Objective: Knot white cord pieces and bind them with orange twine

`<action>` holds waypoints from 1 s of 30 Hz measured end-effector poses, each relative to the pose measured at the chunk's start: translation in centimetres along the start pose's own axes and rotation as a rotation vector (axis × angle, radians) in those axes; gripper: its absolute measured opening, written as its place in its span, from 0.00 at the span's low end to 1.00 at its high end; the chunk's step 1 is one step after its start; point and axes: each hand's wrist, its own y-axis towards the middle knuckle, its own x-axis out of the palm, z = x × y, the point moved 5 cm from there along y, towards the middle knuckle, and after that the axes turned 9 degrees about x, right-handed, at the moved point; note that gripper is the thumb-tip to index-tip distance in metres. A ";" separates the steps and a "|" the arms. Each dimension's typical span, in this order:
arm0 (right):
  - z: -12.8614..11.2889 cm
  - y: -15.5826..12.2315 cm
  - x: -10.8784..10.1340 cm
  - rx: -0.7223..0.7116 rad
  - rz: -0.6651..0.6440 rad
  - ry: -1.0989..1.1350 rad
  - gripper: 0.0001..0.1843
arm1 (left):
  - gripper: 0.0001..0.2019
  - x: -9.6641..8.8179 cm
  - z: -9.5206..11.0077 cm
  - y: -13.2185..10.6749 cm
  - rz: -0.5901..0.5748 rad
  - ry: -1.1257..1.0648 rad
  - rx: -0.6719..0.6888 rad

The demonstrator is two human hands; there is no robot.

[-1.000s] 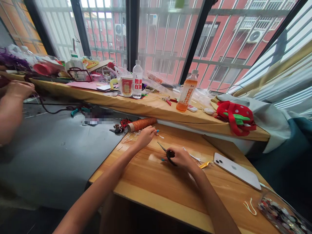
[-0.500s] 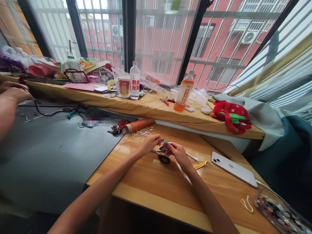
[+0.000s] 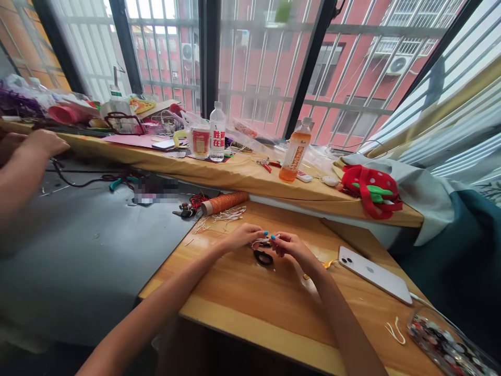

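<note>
My left hand and my right hand meet over the wooden table, blue-nailed thumbs almost touching. Both are closed in a pinch on a thin white cord, part of which loops below my left fingers. How the cord runs inside the fingers is hidden. Directly beneath lies a pair of black-handled scissors, its blades partly covered by the hands. Close to my right forearm is a yellow tool or strip, partly hidden by the arm.
A white phone and a clear box of beads sit on the right. Behind my hands are white cord scraps and an orange thread spool. Bottles line the sill. Another person's hand works at far left.
Both my hands have shifted slightly right and down, still pinching the cord. The white strip right of my hand is no longer visible there. The other person's hand has moved right.
</note>
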 end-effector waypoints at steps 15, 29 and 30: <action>0.0 0.4 -0.3 -0.110 0.125 0.044 0.22 | 0.12 0.3 0.1 0.0 0.052 0.161 0.041; -0.3 -0.1 0.0 -0.209 0.256 -0.148 0.19 | 0.09 0.1 2.8 -0.5 0.187 0.572 0.323; -0.3 -0.1 0.1 -0.208 0.264 -0.165 0.19 | 0.09 0.1 2.7 -0.5 0.197 0.589 0.326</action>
